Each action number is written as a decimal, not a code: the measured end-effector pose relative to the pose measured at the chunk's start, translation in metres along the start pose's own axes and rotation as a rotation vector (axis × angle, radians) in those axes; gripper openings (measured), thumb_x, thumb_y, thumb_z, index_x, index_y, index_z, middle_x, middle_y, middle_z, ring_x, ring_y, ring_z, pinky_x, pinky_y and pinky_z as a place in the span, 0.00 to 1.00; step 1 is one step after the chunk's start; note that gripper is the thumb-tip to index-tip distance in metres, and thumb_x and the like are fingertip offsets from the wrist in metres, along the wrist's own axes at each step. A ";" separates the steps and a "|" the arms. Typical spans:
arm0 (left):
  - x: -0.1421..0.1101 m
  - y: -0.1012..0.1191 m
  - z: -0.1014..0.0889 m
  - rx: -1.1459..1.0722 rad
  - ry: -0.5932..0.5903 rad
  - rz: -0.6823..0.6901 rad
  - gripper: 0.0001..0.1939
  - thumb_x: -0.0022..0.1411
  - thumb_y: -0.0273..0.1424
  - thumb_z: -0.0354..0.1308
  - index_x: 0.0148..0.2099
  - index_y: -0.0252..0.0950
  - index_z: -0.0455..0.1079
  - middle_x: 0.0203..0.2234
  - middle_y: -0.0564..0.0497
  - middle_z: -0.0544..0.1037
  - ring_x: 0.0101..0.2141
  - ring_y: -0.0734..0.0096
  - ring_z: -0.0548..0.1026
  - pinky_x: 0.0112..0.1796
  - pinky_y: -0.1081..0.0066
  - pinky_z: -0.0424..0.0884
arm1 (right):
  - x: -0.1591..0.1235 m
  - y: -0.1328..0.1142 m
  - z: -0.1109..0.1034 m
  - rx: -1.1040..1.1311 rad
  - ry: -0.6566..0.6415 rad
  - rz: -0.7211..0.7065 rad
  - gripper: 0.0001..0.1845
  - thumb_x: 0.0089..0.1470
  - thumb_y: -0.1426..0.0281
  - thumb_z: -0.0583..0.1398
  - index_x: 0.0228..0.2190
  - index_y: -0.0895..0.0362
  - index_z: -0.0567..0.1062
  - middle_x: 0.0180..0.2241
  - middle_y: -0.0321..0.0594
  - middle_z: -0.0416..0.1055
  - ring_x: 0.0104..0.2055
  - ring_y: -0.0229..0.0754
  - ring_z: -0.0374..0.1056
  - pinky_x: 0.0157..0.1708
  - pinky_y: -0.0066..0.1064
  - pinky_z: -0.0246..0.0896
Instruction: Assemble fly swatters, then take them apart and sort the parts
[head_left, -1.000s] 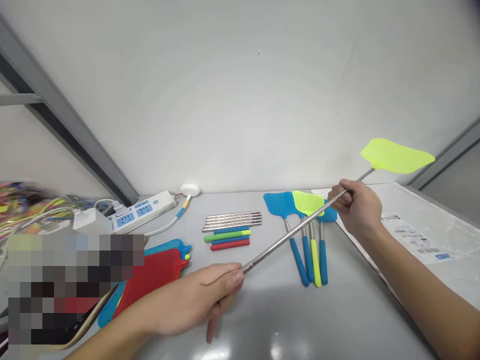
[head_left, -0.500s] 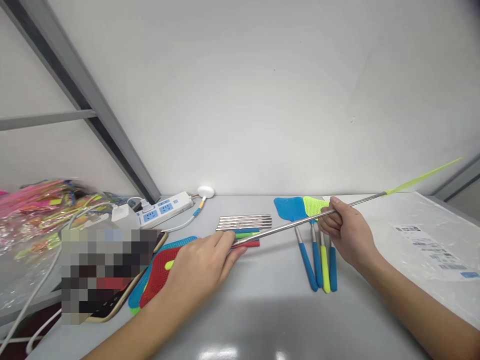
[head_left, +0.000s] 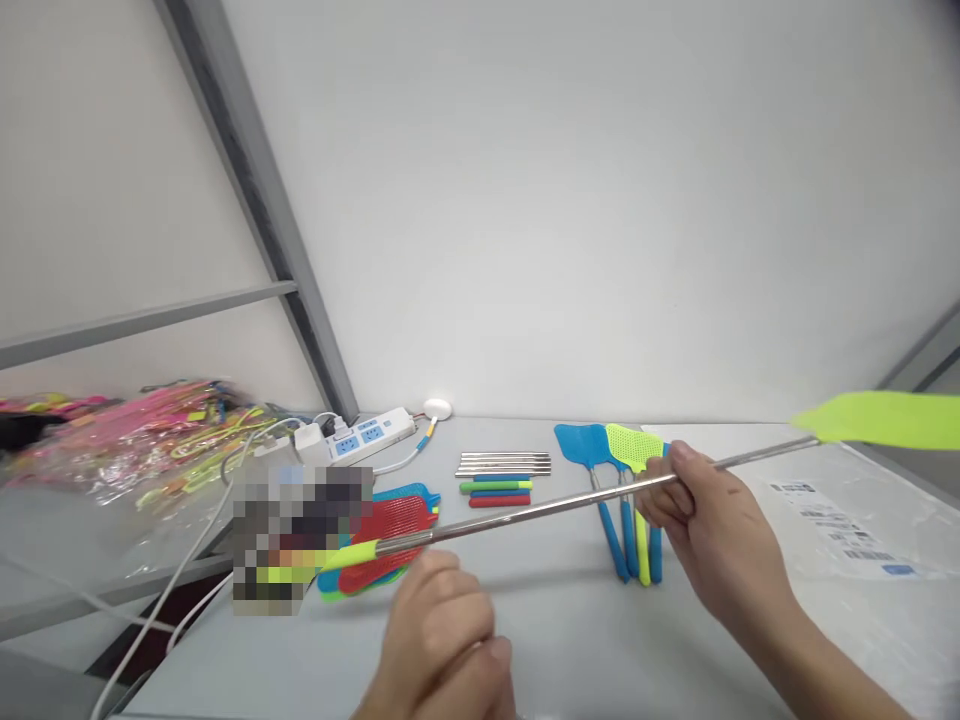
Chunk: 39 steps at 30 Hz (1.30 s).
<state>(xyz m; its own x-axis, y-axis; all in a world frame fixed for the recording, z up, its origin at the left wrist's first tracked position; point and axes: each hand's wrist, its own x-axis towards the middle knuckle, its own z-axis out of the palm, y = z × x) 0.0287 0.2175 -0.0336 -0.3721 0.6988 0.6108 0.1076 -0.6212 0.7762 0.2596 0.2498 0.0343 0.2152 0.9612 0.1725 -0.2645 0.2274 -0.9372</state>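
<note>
My right hand (head_left: 697, 510) is wrapped round the metal rod of an extended fly swatter (head_left: 517, 515). Its yellow-green head reaches the right edge, and its yellow-green grip points left, partly over a pixelated patch. Just below the rod, near the grip end, my left hand (head_left: 450, 635) is off the swatter with fingers curled in and nothing seen in them. Behind my right hand lie several finished swatters with blue (head_left: 581, 443) and yellow-green (head_left: 630, 445) heads. Loose swatter heads, red (head_left: 386, 540) on blue, are stacked at left.
Several metal rods (head_left: 502, 463) lie by the wall, with green, blue and red grips (head_left: 499, 500) in front. A power strip (head_left: 375, 435) with cables and bagged colourful items (head_left: 150, 430) are at left. A white plastic package (head_left: 810, 500) covers the right side.
My left hand has let go of the swatter's handle end and dropped below it. The swatter, still in my right hand, has turned so its head shows wider. The view has shifted left.
</note>
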 end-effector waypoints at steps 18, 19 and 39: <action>-0.070 0.054 -0.020 -0.552 0.170 -0.664 0.15 0.64 0.44 0.57 0.35 0.36 0.69 0.19 0.59 0.56 0.19 0.83 0.54 0.21 0.79 0.52 | -0.137 0.054 0.010 0.084 0.050 0.160 0.27 0.56 0.54 0.60 0.18 0.54 0.55 0.17 0.26 0.43 0.19 0.32 0.41 0.20 0.29 0.38; -0.073 0.051 -0.017 -0.546 0.182 -0.669 0.16 0.63 0.43 0.59 0.33 0.35 0.68 0.19 0.59 0.56 0.19 0.83 0.54 0.20 0.79 0.52 | -0.145 0.060 0.008 0.024 0.025 0.169 0.25 0.57 0.54 0.59 0.19 0.54 0.59 0.17 0.27 0.46 0.19 0.32 0.43 0.19 0.29 0.38; -0.049 0.059 -0.048 -0.583 0.388 -0.545 0.10 0.66 0.35 0.56 0.35 0.33 0.69 0.18 0.61 0.55 0.14 0.85 0.50 0.18 0.80 0.56 | -0.159 0.054 -0.049 0.137 0.239 0.041 0.28 0.54 0.62 0.62 0.13 0.54 0.54 0.16 0.29 0.46 0.20 0.34 0.46 0.22 0.31 0.46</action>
<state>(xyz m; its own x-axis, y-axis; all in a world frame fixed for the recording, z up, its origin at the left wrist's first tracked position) 0.0093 0.1298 -0.0254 -0.5321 0.8467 0.0015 -0.6233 -0.3929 0.6762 0.2567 0.1017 -0.0587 0.4130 0.9097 0.0432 -0.3990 0.2233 -0.8894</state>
